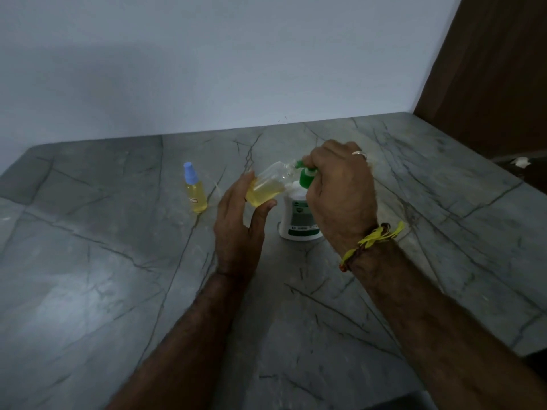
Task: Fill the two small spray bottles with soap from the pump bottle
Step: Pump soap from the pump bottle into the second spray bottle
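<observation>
My left hand (239,223) holds a small clear spray bottle (270,184), tilted with its open neck toward the pump's green nozzle; yellow soap fills roughly its lower half. My right hand (340,187) is closed over the green pump head (306,176) of the white pump bottle (299,220), which stands upright on the counter. A second small spray bottle (196,190) with a blue cap stands upright to the left, full of yellow soap, apart from both hands.
The grey veined stone counter (118,261) runs to a pale wall at the back. A brown wooden panel (488,69) rises at the far right. A crumpled white scrap (521,161) lies at the right edge.
</observation>
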